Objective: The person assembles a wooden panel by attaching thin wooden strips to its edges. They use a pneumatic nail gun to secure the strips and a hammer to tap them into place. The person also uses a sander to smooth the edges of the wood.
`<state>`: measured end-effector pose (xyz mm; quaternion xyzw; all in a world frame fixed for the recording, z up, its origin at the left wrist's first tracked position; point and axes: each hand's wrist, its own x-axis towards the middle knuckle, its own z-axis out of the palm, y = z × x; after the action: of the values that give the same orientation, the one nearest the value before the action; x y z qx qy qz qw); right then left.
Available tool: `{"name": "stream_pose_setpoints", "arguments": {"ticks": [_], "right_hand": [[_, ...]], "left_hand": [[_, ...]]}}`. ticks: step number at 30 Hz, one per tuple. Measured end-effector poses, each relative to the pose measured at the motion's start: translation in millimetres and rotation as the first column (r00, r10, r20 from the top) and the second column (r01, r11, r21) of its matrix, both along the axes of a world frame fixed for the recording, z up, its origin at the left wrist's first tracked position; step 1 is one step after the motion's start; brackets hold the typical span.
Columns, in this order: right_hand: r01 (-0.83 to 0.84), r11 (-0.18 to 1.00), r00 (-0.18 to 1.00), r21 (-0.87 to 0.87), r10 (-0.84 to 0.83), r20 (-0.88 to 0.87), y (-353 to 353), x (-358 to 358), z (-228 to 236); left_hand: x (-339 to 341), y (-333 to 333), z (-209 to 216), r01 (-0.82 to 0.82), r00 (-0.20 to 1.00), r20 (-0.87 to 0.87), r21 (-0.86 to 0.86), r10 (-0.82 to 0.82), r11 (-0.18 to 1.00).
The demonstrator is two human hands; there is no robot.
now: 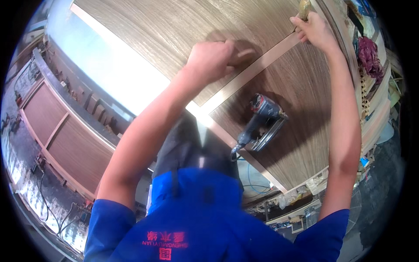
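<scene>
A large wood-grain panel (174, 26) with pale wooden strips lies in front of me. My left hand (211, 59) is over it, fingers curled, beside the pale cross strip (253, 73). A blurred tan shape sticks out on its right side; I cannot tell whether it is a finger or a held piece. At the strip's far right end, my right hand (316, 31) is closed on a yellowish-tan object (305, 8), cut off by the upper edge of the picture. A dark grey nail gun (264, 115) rests on the panel's nearer section, between my forearms, touched by neither hand.
A second framed brown panel (70, 135) stands at the left, near cables on the floor. Shelves with wood offcuts and a dark red cloth (370, 56) line the right side. A blue hose (251, 177) runs below the panel's near edge.
</scene>
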<state>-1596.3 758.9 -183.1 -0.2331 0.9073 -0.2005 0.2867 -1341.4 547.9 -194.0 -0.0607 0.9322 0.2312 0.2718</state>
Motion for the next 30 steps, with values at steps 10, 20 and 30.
{"name": "stream_pose_setpoints", "arguments": {"ticks": [10, 20, 30], "right_hand": [[-0.049, 0.998, 0.999, -0.034, 0.049, 0.011, 1, -15, -24], [-0.039, 0.998, 0.999, -0.048, 0.039, 0.0, 2, -3, -14], [-0.054, 0.996, 0.998, -0.068, 0.056, 0.032, 2, -6, -13]], "left_hand": [[73, -1, 27, -0.514, 0.73, -0.311, 0.337, 0.609, 0.789], [136, 58, 7, -0.373, 0.804, -0.402, 0.235, 0.439, 0.898], [142, 69, -1, -0.37, 0.828, -0.393, 0.153, 0.4, 0.917]]}}
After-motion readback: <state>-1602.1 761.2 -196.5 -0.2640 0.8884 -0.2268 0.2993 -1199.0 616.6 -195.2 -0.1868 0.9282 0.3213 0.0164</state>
